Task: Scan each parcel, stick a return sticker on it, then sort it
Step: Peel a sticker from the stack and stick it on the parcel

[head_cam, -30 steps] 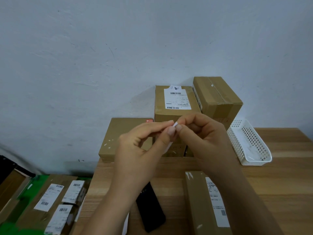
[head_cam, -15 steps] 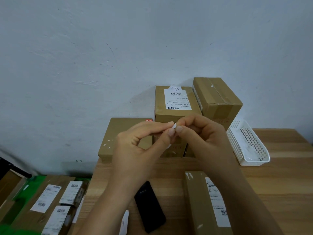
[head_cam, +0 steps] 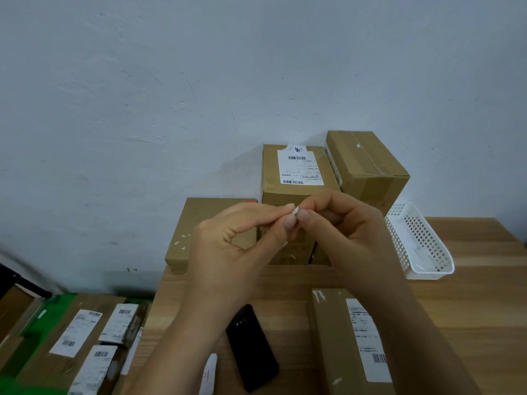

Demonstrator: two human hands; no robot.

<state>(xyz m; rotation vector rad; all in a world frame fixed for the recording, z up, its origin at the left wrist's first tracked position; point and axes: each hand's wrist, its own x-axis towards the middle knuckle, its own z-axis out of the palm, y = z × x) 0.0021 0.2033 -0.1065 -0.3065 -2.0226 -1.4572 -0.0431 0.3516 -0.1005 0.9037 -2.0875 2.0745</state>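
Note:
Both hands are raised above the wooden table (head_cam: 470, 315), fingertips together. My left hand (head_cam: 228, 252) and my right hand (head_cam: 348, 232) pinch a small white sticker (head_cam: 295, 210) between thumbs and forefingers; only its top corner shows. Below my right forearm lies a long brown parcel (head_cam: 330, 343) with a white barcode label. A black handheld scanner (head_cam: 252, 349) lies flat on the table to its left.
Three cardboard boxes stand against the wall: a low one (head_cam: 199, 223), a labelled tall one (head_cam: 296, 172) and a taped one (head_cam: 368, 163). A white perforated basket (head_cam: 419, 243) sits at the right. Labelled parcels (head_cam: 85, 337) lie below the table's left edge. A white sheet (head_cam: 209, 372) lies near the scanner.
The hands keep pinching the sticker in nearly the same spot. The view has shifted slightly; nothing else moved.

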